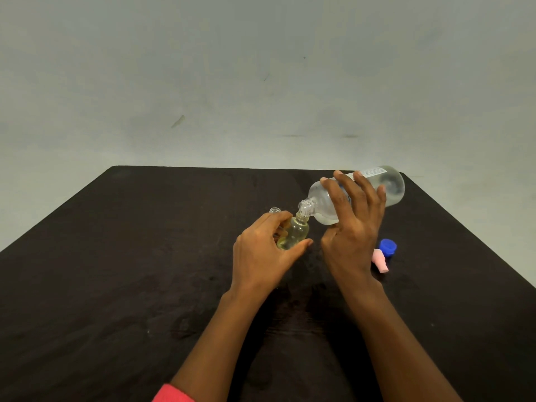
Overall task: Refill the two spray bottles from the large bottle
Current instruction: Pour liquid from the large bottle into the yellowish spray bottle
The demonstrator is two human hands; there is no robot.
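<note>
My right hand [352, 224] grips the large clear bottle [388, 185], tipped almost flat with its open neck pointing left and down. The neck meets the mouth of a small clear spray bottle [295, 233] holding yellowish liquid. My left hand [262, 253] is wrapped around this small bottle and tilts it toward the large one. Behind my left hand, only the open neck of a second small bottle [275, 210] shows. A little clear liquid lies in the large bottle's lower side.
A blue cap [388, 247] and a pink spray cap [380, 261] lie on the dark table [145, 256] just right of my right wrist. A pale wall rises behind the table's far edge.
</note>
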